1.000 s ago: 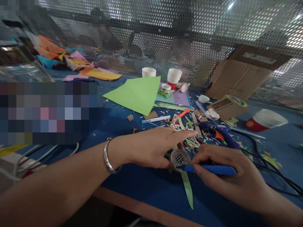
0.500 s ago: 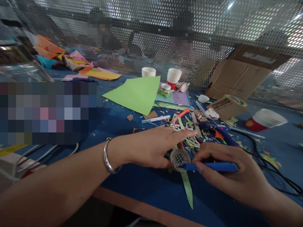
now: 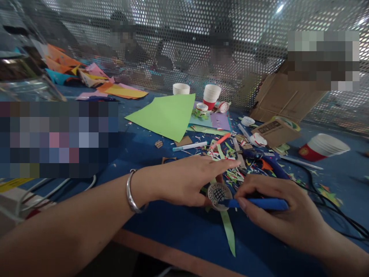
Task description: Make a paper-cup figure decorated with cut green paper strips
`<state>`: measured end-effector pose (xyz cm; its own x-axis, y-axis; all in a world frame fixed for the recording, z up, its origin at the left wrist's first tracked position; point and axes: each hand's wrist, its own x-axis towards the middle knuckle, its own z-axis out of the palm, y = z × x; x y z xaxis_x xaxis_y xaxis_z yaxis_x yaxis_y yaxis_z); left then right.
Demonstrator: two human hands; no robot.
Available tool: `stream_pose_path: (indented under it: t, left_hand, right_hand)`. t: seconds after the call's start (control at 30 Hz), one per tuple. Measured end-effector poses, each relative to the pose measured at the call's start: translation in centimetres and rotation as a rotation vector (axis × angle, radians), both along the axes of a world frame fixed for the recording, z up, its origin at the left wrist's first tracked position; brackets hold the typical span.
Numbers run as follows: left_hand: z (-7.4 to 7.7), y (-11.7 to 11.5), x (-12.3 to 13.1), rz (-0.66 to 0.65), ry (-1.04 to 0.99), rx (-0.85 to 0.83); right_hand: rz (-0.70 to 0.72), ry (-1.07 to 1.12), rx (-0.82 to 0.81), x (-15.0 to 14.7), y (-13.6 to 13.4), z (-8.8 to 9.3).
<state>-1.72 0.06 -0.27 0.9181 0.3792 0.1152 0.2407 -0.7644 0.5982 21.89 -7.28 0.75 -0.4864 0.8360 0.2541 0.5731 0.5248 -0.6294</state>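
Observation:
My left hand (image 3: 184, 179), a silver bangle on its wrist, steadies a small round paper cup base (image 3: 213, 191) between the thumb and curled fingers, with the index finger stretched out above. Dark dots ring the base's face and a dark grid fills its middle. A blue marker pen (image 3: 266, 204) is pinched in my right hand (image 3: 276, 215), its tip on the lower part of the drawn face. Below the base a pale green paper strip (image 3: 228, 234) hangs down over the blue table. Part of the base's left edge is behind my thumb.
Paper scraps (image 3: 235, 173), a blue glue gun (image 3: 273, 163) with a black cable, and a white pen (image 3: 190, 146) lie beyond my hands. Green paper (image 3: 164, 115), stacked cups (image 3: 323, 147) and a cardboard box (image 3: 288, 96) stand farther back. A perforated metal screen (image 3: 178, 46) closes the far side.
The marker tip has shifted very slightly on the drawn face. Both hands keep their grips and nearly the same places.

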Motion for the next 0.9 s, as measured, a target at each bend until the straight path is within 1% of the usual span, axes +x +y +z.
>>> stream_pose_path:
  t: [0.23,0.5,0.6,0.77,0.9]
  left_hand:
    - [0.19,-0.12,0.05,0.006,0.019,0.005]
    - [0.16,-0.07,0.05,0.005,0.026,0.014]
    - [0.13,-0.09,-0.01,0.004,0.019,0.014]
    - [0.11,-0.11,0.0,0.01,0.016,0.02]
    - [0.08,-0.09,0.07,0.008,0.011,0.016]
  right_hand:
    - [0.005,-0.007,0.038,-0.15,-0.01,0.08]
    - [0.005,-0.009,0.019,-0.06,-0.06,0.15]
    - [-0.005,-0.028,-0.004,0.0,0.0,0.22]
    - [-0.018,-0.074,-0.089,0.17,-0.02,0.45]
    - [-0.056,-0.059,-0.088,0.2,-0.22,0.6]
